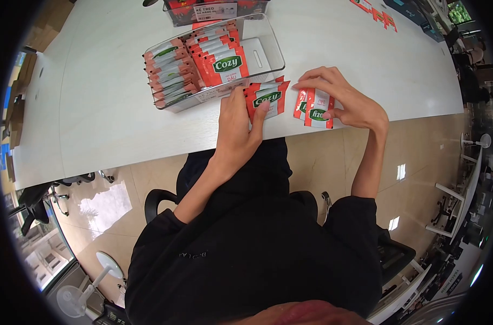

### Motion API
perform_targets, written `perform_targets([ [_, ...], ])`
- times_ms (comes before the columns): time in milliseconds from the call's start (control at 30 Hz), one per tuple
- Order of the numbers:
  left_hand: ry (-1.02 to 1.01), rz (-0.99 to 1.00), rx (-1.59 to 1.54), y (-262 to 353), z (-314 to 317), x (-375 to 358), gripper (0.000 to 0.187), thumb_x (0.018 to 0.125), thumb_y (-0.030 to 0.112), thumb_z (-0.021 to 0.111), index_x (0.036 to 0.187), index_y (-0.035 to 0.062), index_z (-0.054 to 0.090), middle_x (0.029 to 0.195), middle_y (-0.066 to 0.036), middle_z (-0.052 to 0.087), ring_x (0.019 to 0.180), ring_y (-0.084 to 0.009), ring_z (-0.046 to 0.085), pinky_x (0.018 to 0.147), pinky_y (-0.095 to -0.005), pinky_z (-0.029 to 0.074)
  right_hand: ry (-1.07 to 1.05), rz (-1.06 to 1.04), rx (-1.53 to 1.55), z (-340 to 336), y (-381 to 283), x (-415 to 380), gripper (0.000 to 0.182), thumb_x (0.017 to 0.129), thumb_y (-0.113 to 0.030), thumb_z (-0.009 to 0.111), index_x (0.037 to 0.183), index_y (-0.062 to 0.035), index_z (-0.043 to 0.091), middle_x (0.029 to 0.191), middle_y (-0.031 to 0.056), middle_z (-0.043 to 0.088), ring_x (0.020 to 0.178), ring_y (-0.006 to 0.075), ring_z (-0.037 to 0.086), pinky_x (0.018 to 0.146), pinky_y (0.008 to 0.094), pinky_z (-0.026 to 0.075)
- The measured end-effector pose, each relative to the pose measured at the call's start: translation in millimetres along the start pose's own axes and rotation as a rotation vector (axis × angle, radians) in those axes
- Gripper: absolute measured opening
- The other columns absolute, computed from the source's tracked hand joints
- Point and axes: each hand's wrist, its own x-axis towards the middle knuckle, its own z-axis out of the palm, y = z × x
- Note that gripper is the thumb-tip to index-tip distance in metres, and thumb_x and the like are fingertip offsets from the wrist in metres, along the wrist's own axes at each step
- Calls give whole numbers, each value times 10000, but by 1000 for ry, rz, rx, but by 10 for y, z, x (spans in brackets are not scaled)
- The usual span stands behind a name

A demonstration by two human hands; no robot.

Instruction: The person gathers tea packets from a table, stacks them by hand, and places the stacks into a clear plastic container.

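My left hand [237,125] is closed on a small stack of red and white Cozy tea sachets [272,98], its thumb pressed on the front one. To the right, my right hand [350,97] curls over two more sachets [318,116] near the table's front edge, thumb and fingers on the nearer one. Just beyond my left hand stands a clear plastic bin [279,54]. Inside it, one row of upright sachets [225,60] shows red fronts, and a second row [169,70] on the left is packed edge-on. A white slotted panel fills the bin's right part.
Another clear bin [217,12] with a printed label stands behind the first. Several red sachets or cards [377,16] lie at the far right of the white table [106,119]. A dark box [414,16] sits beyond them. Chair armrests [159,201] flank my body.
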Motion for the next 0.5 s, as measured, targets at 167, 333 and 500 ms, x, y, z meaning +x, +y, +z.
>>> perform_targets([
  [167, -30, -84, -95, -31, -13, -35, 319, 954, 125, 651, 1163, -56, 491, 1003, -259, 591, 908, -418, 528, 809, -466, 434, 63, 99, -81, -23, -80, -33, 664, 592, 213, 677, 1160, -129, 655, 1248, 35, 505, 1128, 265, 534, 859, 369, 540],
  [333, -11, -87, -87, -27, -14, -49, 327, 947, 130, 667, 1159, -50, 494, 987, -251, 588, 902, -410, 530, 806, -457, 436, 369, 90, -124, 20, -155, -187, 318, 716, 121, 713, 978, -37, 628, 1062, 80, 552, 924, 222, 613, 767, 360, 534],
  [500, 21, -71, -74, -33, 16, -47, 332, 938, 121, 683, 1153, -48, 495, 986, -239, 585, 888, -400, 533, 802, -453, 440, 682, 17, 335, 547, -155, -151, 270, 819, 62, 709, 1038, 10, 561, 994, 123, 558, 904, 203, 611, 778, 307, 512],
])
